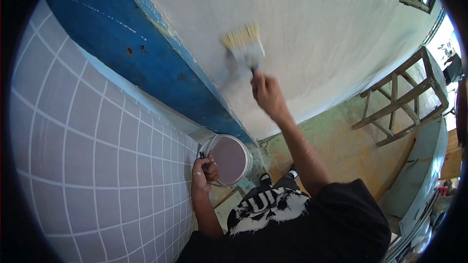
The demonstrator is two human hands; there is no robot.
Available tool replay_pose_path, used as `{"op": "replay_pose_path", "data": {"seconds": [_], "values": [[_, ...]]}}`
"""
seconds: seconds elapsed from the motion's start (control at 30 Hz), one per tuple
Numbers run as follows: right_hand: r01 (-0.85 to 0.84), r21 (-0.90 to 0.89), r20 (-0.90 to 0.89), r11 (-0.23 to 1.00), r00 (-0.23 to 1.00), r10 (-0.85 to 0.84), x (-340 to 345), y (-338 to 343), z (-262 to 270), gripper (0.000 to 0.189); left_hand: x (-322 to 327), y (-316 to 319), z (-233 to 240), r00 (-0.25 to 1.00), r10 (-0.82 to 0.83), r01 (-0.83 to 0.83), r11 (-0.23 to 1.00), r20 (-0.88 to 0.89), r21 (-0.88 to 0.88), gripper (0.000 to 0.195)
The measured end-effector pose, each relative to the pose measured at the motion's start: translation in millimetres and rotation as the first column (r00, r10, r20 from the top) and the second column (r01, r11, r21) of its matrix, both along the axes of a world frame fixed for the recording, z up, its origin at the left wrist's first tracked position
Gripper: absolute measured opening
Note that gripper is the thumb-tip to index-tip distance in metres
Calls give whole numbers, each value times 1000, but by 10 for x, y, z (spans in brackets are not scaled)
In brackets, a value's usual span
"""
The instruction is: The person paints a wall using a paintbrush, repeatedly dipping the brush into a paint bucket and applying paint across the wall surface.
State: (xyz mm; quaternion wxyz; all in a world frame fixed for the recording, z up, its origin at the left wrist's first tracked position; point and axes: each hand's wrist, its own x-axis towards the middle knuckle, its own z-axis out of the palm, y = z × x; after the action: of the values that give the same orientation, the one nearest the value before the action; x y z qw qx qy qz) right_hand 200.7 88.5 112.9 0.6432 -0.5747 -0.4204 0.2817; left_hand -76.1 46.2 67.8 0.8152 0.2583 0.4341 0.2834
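My right hand (268, 93) grips the dark handle of a wide paintbrush (245, 45). Pale bristles, fanned out, meet or nearly meet the whitish wall (310, 33); exact contact is hard to tell. Low on the left, my left hand (205, 171) is closed around the grip of the wire handle of a plastic bucket (249, 159). Mauve-grey paint (228, 157) fills much of the bucket's round opening. White specks of paint dot both arms and the left hand.
A blue-painted band (146, 62) edges the whitish wall. White grid lines mark the mauve wall (91, 146) on my left. A wooden stool-like frame (393, 98) stands to the right, near a pale panel (416, 175). The floor (329, 142) is stained green and orange.
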Motion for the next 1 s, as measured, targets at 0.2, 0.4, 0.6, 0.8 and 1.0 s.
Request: {"op": "replay_pose_path", "data": {"seconds": [0.2,0.4,0.6,0.8,1.0], "values": [[-36,-570,-224,821,968,-113,-237,-543,-2379,46,18,-52,33,998,63,-63,997,-4,-43,16],[-250,-587,-549,770,822,-152,-302,-434,-2311,42,-74,2,-18,999,50,-49,994,7,-97,15],[-303,-234,-542,924,830,135,-200,-481,25,36,-63,68,-37,997,79,-80,994,-15,-70,16],[-366,50,-478,929,808,344,-78,-330,1019,40,-62,9,10,994,99,-101,994,-48,-46,15],[-32,-91,10,995,999,33,-349,-3,-951,46,-89,-18,-40,992,125,-125,989,0,-77,15]]}}
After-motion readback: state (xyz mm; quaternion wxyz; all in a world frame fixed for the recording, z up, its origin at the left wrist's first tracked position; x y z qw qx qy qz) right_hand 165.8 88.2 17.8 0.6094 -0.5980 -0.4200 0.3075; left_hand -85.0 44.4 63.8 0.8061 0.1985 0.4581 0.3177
